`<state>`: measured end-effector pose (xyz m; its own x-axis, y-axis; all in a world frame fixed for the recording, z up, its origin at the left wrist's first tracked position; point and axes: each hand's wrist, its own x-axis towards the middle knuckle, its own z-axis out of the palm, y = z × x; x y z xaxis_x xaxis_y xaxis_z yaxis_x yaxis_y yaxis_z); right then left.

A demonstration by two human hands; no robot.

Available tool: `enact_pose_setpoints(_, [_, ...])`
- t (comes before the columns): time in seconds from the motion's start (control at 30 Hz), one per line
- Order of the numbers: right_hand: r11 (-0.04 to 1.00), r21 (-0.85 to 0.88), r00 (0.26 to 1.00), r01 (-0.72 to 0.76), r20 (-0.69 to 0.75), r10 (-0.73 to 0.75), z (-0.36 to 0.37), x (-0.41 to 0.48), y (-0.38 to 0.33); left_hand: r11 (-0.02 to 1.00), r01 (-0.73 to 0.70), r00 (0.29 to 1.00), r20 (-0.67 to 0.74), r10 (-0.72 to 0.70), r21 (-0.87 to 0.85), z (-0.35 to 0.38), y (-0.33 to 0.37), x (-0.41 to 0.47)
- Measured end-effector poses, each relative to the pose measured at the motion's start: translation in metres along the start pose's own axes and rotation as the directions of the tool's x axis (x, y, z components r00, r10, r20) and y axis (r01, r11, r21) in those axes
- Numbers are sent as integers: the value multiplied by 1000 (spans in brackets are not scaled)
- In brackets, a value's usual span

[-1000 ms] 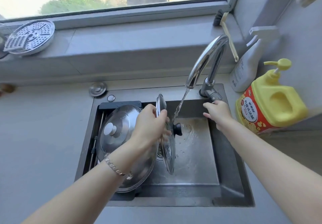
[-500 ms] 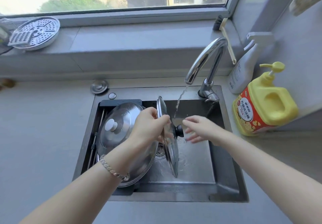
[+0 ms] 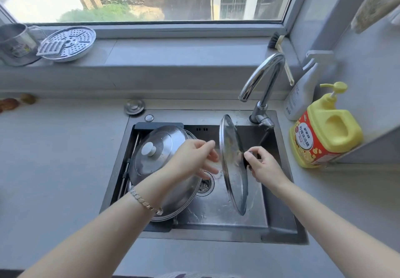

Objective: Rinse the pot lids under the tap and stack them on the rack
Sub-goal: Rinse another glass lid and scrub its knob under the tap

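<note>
A glass pot lid (image 3: 232, 169) with a steel rim stands on edge over the sink (image 3: 279, 191), below the tap (image 3: 263, 76). My right hand (image 3: 263, 165) grips its black knob. My left hand (image 3: 194, 156) is beside the lid's underside, its fingers extended toward the glass. A large steel lid (image 3: 160, 165) with a white knob lies tilted on the rack (image 3: 129, 161) in the left part of the sink. No stream of water is visible from the tap.
A yellow soap pump bottle (image 3: 324, 133) and a white spray bottle (image 3: 303, 89) stand right of the sink. A dish brush (image 3: 281, 55) leans in the window corner. A perforated steamer plate (image 3: 69, 43), a grater and a metal cup (image 3: 15, 44) sit on the sill.
My right hand left the tap handle and took the glass lid's knob. My left hand let go of the lid's rim and opened beside it. The water stream has stopped.
</note>
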<state>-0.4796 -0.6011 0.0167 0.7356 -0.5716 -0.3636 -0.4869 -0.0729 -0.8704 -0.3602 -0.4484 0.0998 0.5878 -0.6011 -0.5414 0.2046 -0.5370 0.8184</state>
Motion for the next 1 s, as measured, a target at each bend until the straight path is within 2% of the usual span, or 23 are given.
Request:
enact_pose_setpoints(0.07, [1000, 3, 998, -13, -53, 13, -2, 0, 1, 991, 68, 998, -11, -68, 114, -4, -17, -1])
enact_pose_setpoints(0.13, [999, -23, 996, -38, -80, 36, -1, 0, -1, 981, 112, 994, -16, -111, 157, -8, -34, -3])
enact_pose_setpoints(0.33, [984, -175, 997, -41, -70, 29, 18, -8, -9, 976, 138, 987, -106, -121, 171, -24, -65, -12])
enact_pose_setpoints(0.5, [939, -319, 991, -131, -57, 119, 38, -13, 2, 968, 137, 978, -185, -98, 211, -50, -80, -19])
enact_pose_setpoints(0.63, [926, -352, 991, -135, -56, 123, 54, -15, -6, 981, 168, 968, -206, -145, 100, -77, -96, -20])
enact_pose_setpoints(0.7, [916, -374, 990, -143, -43, 137, 63, -16, -16, 978, 177, 965, -215, -149, 114, -93, -107, -20])
enact_pose_setpoints(0.83, [882, -469, 998, -45, -59, 20, 91, -20, -50, 970, 210, 945, -279, -169, 123, -125, -135, -19])
enact_pose_setpoints(0.93, [785, -616, 996, 64, -4, -84, 126, -18, -80, 964, 241, 932, -304, -197, 113, -145, -155, -19])
enact_pose_setpoints(1.0, [686, -714, 989, 141, 73, -128, 155, -16, -91, 962, 248, 931, -304, -204, 114, -156, -166, -20])
